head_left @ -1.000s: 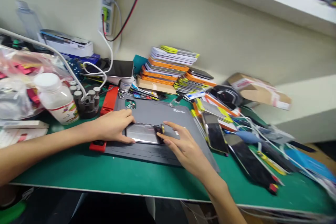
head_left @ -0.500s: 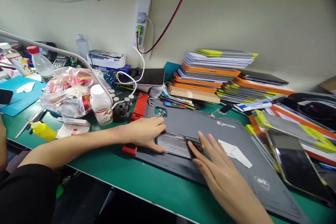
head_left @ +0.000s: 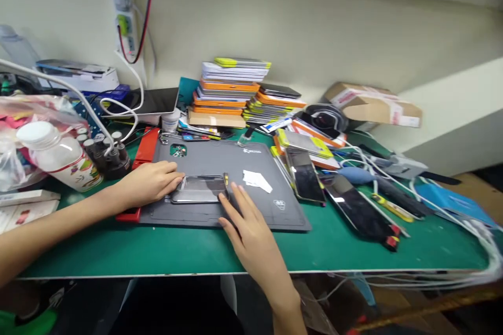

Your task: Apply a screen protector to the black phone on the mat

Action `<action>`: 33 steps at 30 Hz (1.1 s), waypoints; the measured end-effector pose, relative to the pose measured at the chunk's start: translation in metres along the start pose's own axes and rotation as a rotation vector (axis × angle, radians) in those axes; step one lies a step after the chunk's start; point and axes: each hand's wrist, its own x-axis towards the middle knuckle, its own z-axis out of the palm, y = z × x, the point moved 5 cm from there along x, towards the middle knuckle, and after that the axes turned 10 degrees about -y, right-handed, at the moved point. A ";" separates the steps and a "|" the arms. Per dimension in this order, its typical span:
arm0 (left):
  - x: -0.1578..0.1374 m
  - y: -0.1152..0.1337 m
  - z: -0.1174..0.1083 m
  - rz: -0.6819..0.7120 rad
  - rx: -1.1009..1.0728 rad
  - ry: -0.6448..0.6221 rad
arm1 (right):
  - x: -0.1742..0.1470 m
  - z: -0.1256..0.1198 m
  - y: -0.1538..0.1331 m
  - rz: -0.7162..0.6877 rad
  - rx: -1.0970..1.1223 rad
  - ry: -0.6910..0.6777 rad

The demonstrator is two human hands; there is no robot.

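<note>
- The fingers (head_left: 173, 175) of the left hand (head_left: 147, 183) lie pressed together and flat, tips touching the left end of one phone (head_left: 199, 189); they pin it rather than pinch it.
- The fingers (head_left: 238, 196) of the right hand (head_left: 251, 230) are slightly spread and extended, tips touching the phone's right end; nothing is gripped.
- The phone lies flat, screen up, on the front left part of one grey mat (head_left: 236, 167). Its long axis runs left to right, roughly parallel to the front edge of the desk (head_left: 196, 251).
- One small white paper scrap (head_left: 257, 181) lies on the mat, near the phone's right end but apart from it.
- Two further phones (head_left: 304, 175) lie screen up on the green desk, right of the mat, long axes running away from the viewer.
- One white bottle (head_left: 58, 157) lies tilted at far left, well apart from the mat.
- One stack of flat boxes (head_left: 231, 89) stands behind the mat against the wall.
</note>
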 end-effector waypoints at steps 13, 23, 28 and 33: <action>-0.076 0.090 -0.026 0.081 0.451 0.618 | -0.006 -0.014 -0.002 -0.031 0.064 0.111; -0.085 0.215 0.145 0.339 -0.043 0.747 | -0.004 -0.008 0.004 -0.003 0.068 0.113; -0.059 0.240 0.233 0.387 -0.188 0.582 | -0.004 -0.005 0.007 0.041 0.126 0.080; -0.053 0.253 0.292 0.424 -0.301 0.145 | -0.005 -0.008 0.004 0.016 0.101 0.090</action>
